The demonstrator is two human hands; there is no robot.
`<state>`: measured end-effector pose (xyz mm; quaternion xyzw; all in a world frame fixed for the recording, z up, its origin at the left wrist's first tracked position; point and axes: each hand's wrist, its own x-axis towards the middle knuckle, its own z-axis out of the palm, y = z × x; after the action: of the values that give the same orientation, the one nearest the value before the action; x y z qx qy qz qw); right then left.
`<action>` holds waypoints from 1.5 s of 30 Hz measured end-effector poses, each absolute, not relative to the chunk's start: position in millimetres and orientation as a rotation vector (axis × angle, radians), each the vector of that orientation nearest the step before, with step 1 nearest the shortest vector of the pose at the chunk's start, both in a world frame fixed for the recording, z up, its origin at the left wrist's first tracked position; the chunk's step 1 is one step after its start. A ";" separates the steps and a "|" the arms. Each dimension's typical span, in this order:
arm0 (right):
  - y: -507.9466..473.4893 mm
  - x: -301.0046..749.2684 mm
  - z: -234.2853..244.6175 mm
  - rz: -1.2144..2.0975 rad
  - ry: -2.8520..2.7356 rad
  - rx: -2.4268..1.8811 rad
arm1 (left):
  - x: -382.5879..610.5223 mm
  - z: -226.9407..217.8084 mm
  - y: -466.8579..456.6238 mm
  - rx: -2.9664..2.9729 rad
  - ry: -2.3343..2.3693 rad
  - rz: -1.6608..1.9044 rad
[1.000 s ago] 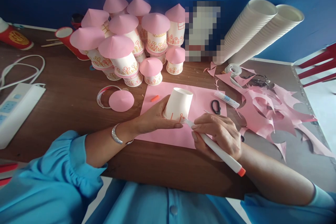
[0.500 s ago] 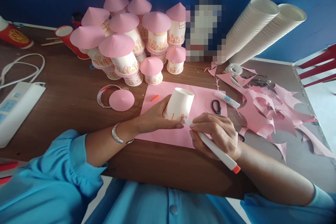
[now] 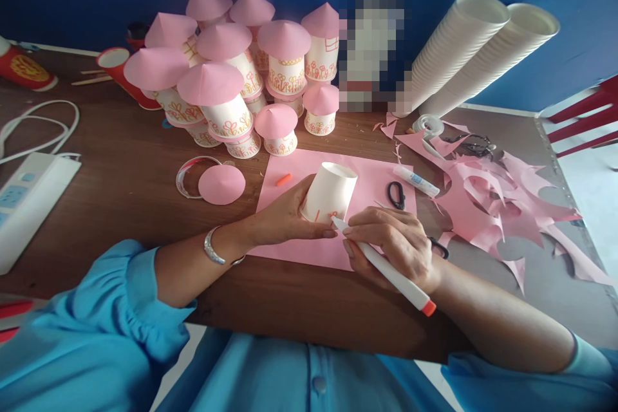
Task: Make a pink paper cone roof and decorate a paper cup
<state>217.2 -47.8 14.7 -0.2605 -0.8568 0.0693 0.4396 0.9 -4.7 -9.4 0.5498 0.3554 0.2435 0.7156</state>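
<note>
My left hand (image 3: 290, 212) is closed round a white paper cup (image 3: 331, 187), tilted with its narrow end up. Small orange lines mark the cup's side near its lower rim. My right hand (image 3: 391, 241) grips a white marker (image 3: 393, 273) with an orange end, and its tip touches or nearly touches the cup by the orange lines. Below both hands lies a sheet of pink paper (image 3: 275, 215). On it are an orange marker cap (image 3: 284, 179) and black-handled scissors (image 3: 396, 195), partly covered by my right hand. A glue stick (image 3: 418, 180) rests across the sheet's right edge.
Several decorated cups with pink cone roofs (image 3: 210, 85) stand at the back. Two tall stacks of white cups (image 3: 456, 51) lean against the wall. Pink paper scraps (image 3: 483, 199) cover the right side. A pink cone (image 3: 222, 183) and a power strip (image 3: 38, 206) lie left.
The marker tip has shifted slightly left along the cup, near the small orange shape. My left hand keeps its hold on the cup. The whole view has shifted a little.
</note>
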 end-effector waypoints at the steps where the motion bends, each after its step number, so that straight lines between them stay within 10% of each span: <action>1: -47.6 217.5 14.6 0.175 -2.129 -0.644 | 1.0 -9.6 -4.9 1.221 0.797 0.538; 45: -48.4 217.9 17.9 0.099 -2.117 -0.727 | -0.6 -10.5 -4.6 1.207 0.791 0.533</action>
<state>217.9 -48.4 17.9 -0.2921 -0.8505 0.0399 0.4355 -0.6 -4.6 -10.5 0.5456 0.3578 0.2410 0.7185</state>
